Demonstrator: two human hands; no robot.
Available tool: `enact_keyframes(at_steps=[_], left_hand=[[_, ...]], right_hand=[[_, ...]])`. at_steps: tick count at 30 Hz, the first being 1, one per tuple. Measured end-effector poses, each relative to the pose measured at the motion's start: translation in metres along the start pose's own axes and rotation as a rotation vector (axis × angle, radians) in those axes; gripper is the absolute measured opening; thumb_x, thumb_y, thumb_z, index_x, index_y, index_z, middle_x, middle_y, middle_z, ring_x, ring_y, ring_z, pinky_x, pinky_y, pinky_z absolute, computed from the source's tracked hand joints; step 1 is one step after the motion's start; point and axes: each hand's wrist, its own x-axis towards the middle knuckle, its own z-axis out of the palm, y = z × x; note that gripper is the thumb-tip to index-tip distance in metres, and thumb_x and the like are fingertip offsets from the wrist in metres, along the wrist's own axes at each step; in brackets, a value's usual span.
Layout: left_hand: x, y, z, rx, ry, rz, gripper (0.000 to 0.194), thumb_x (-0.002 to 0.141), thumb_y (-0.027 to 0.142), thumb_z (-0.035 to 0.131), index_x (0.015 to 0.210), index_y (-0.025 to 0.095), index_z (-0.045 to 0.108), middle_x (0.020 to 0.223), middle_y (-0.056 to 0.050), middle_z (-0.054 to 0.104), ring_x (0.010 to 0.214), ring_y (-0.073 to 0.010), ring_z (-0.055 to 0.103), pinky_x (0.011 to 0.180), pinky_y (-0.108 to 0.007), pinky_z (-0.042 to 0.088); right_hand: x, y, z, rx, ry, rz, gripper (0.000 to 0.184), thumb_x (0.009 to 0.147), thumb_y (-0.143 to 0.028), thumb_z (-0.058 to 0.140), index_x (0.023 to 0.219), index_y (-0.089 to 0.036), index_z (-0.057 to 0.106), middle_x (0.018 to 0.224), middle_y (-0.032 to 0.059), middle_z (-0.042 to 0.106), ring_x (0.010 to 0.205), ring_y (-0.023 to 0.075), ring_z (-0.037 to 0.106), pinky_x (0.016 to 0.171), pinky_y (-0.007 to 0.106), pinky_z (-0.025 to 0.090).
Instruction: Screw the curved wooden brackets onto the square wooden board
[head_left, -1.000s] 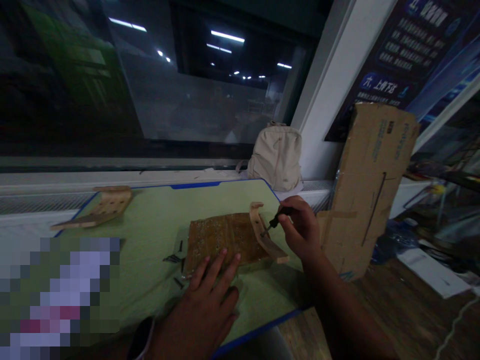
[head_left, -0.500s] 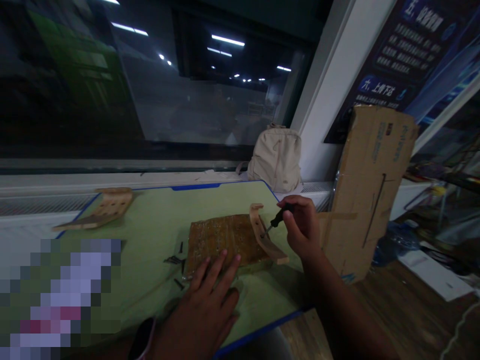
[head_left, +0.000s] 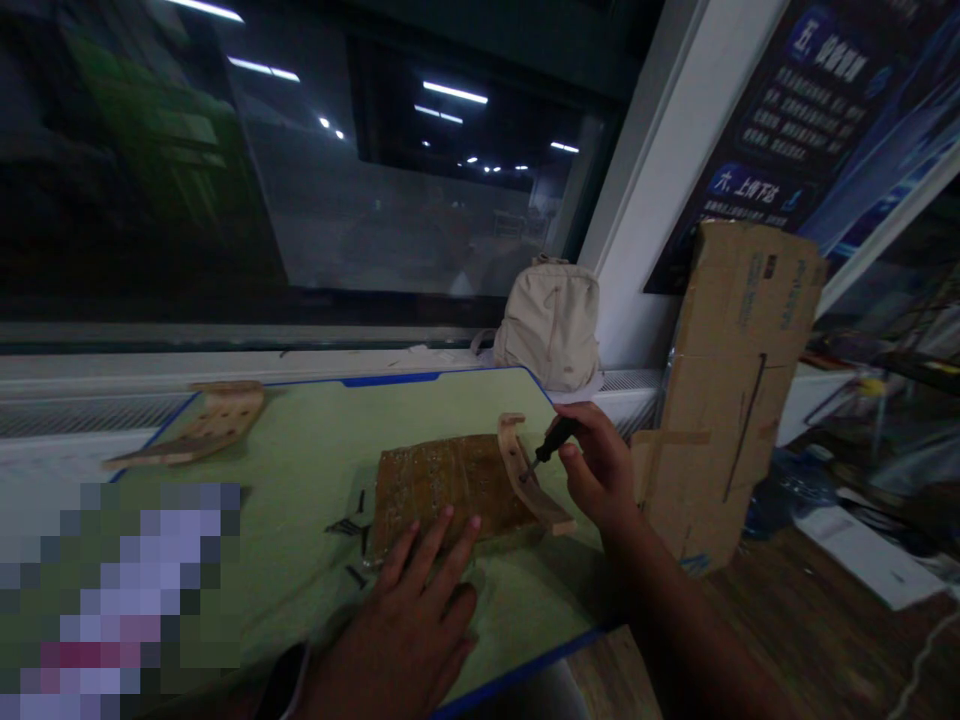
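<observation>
My right hand grips the black handle of a screwdriver. Its tip points down at a hole in a curved wooden piece, which rests across the right end of a brown, tape-covered block. Whether a screw sits under the tip is too small to tell. With fingers spread, my left hand lies on the block's near edge. Several dark screws are scattered on the table just left of the block.
A second curved wooden piece with holes lies at the far left of the green, blue-edged table. Behind the table a beige backpack leans by the window. A tall cardboard sheet stands to the right.
The view has shifted slightly. My right hand's fingers have loosened a little on the screwdriver handle, with the tip still at the curved piece. My left hand stays on the block.
</observation>
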Motion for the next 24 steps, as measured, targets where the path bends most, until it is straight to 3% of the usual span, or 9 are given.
enact_keyframes(at_steps=[4,7,10,13,16,20,24], left_hand=[[0.0,0.001,-0.002,-0.012,-0.01,-0.008,0.03,0.086,0.047,0.074,0.095,0.021,0.063,0.157,-0.012,0.043,0.148,-0.0356,0.028,0.12,-0.05,0.011],[0.0,0.0,-0.002,-0.009,-0.023,-0.006,0.031,0.085,0.048,0.074,0.095,0.022,0.062,0.157,-0.011,0.042,0.149,-0.0349,0.025,0.12,-0.048,0.007],[0.0,0.0,-0.001,0.002,-0.003,0.005,0.032,0.085,0.05,0.074,0.095,0.022,0.062,0.157,-0.011,0.042,0.15,-0.0347,0.022,0.121,-0.048,0.004],[0.001,-0.001,-0.001,0.018,-0.011,0.006,0.032,0.085,0.05,0.074,0.095,0.022,0.062,0.156,-0.011,0.044,0.149,-0.0343,0.023,0.12,-0.048,0.004],[0.001,-0.001,-0.001,0.015,-0.01,0.004,0.03,0.087,0.049,0.073,0.095,0.022,0.062,0.156,-0.011,0.044,0.149,-0.0342,0.025,0.12,-0.048,0.006],[0.002,0.0,-0.002,0.0,-0.009,-0.004,0.029,0.087,0.048,0.072,0.095,0.022,0.062,0.155,-0.012,0.044,0.149,-0.0342,0.026,0.121,-0.047,0.005],[0.002,-0.001,-0.003,-0.02,-0.017,-0.007,0.031,0.084,0.048,0.077,0.093,0.022,0.062,0.157,-0.012,0.042,0.15,-0.0346,0.024,0.121,-0.047,0.003]], right_hand=[[0.002,-0.008,0.0,0.088,-0.115,0.079,0.04,0.102,-0.029,0.049,0.141,-0.031,0.055,0.117,0.0089,0.068,0.11,0.0239,0.066,0.09,0.044,0.056],[0.003,-0.006,0.002,0.143,-0.027,0.16,0.032,0.097,-0.027,0.06,0.129,-0.031,0.062,0.103,0.0046,0.069,0.092,0.0189,0.07,0.081,0.037,0.059],[0.001,0.0,0.002,0.097,0.094,0.149,0.031,0.089,-0.026,0.071,0.118,-0.03,0.064,0.091,0.0009,0.064,0.08,0.0153,0.065,0.072,0.03,0.057],[0.0,0.001,0.002,0.035,0.092,0.102,0.026,0.092,-0.028,0.067,0.118,-0.029,0.065,0.099,0.0034,0.064,0.09,0.0171,0.064,0.081,0.034,0.057],[0.002,-0.006,0.002,0.108,0.039,0.121,0.023,0.098,-0.029,0.056,0.12,-0.027,0.064,0.11,0.0075,0.067,0.103,0.0207,0.067,0.09,0.04,0.057],[0.004,-0.013,0.005,0.267,0.021,0.168,0.018,0.097,-0.027,0.059,0.115,-0.027,0.063,0.099,0.0049,0.072,0.086,0.0183,0.072,0.076,0.036,0.06],[0.004,-0.008,0.004,0.17,0.092,0.137,0.026,0.087,-0.026,0.073,0.111,-0.028,0.064,0.087,0.0005,0.065,0.074,0.0152,0.065,0.063,0.029,0.056]])
